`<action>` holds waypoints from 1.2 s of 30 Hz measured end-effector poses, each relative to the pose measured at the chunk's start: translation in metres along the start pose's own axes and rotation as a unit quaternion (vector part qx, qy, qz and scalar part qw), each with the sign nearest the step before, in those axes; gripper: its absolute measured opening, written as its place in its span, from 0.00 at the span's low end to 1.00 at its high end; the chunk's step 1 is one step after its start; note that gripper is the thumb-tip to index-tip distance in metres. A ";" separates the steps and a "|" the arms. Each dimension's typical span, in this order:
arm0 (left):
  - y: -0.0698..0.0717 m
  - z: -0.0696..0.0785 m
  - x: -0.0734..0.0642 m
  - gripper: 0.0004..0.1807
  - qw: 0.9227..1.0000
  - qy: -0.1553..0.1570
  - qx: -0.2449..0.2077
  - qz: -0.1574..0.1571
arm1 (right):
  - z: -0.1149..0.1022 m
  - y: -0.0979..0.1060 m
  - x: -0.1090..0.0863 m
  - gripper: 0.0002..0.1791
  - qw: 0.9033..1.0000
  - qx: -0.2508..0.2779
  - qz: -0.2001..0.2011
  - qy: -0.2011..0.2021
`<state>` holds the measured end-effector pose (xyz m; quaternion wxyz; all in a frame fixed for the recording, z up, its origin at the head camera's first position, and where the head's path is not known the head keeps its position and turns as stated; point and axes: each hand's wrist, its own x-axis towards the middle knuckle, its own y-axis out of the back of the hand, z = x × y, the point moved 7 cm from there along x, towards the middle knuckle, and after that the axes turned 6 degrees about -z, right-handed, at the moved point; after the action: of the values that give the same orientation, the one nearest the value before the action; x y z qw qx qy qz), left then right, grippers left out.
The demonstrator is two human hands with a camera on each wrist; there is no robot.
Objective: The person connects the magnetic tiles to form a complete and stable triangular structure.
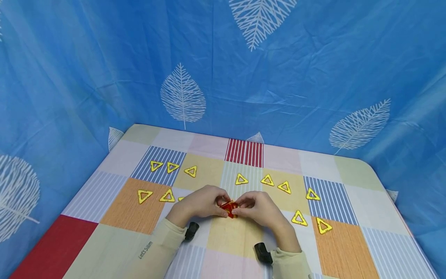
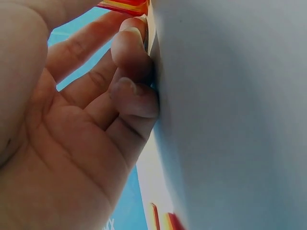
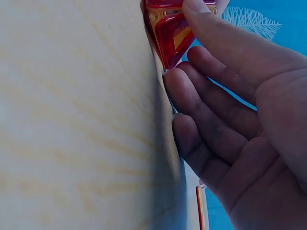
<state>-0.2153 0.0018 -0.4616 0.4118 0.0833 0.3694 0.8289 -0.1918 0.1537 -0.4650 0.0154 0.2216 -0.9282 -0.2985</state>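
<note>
Between both hands, at the front middle of the table, is a small red, see-through shape [image 1: 228, 208] with yellow parts. In the right wrist view this red shape [image 3: 172, 36] has triangular faces like magnetic tiles, and its lower tip is at the tabletop. My left hand [image 1: 203, 201] pinches its left side with thumb and fingers. On its right side my right hand [image 1: 259, 207] holds it, the thumb [image 3: 206, 21] lying across the top. In the left wrist view only an edge of the red shape [image 2: 127, 5] shows; much of it is hidden by the fingers.
Yellow triangle frames lie flat on the patchwork tablecloth [image 1: 237, 242]: several on the left, one triangle [image 1: 167, 195] near my left wrist, and several on the right, including one triangle [image 1: 299, 218] beside my right forearm. A blue leaf-print curtain [image 1: 278, 77] surrounds the table.
</note>
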 end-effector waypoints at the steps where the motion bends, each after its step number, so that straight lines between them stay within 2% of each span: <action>1: 0.000 0.000 0.000 0.15 1.000 -0.001 0.001 0.001 | 0.000 0.000 0.000 0.11 1.000 0.003 -0.001 -0.001; 9: 0.000 0.001 -0.001 0.14 1.000 -0.006 0.003 0.010 | 0.001 -0.001 0.000 0.15 1.000 0.018 -0.009 0.002; 14: 0.000 0.000 0.000 0.13 1.000 -0.004 0.005 0.013 | 0.003 -0.002 0.001 0.15 1.000 0.013 -0.002 0.006; 21: -0.001 -0.001 0.000 0.13 1.000 0.001 0.011 0.015 | 0.005 -0.004 0.004 0.22 1.000 -0.004 0.000 0.016; 28: 0.000 0.001 0.000 0.18 1.000 -0.005 0.002 0.014 | 0.003 -0.006 0.003 0.18 0.999 -0.021 -0.025 0.007; 33: -0.001 0.001 0.001 0.18 1.000 -0.010 0.000 0.005 | 0.000 -0.007 0.002 0.20 0.999 -0.037 -0.033 0.015; 36: -0.001 0.001 0.001 0.18 1.000 -0.009 0.005 0.005 | -0.001 -0.007 0.001 0.18 0.998 -0.044 -0.037 0.020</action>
<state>-0.2153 0.0037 -0.4617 0.4108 0.0947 0.3691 0.8283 -0.1903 0.1477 -0.4678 0.0332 0.2606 -0.9049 -0.3349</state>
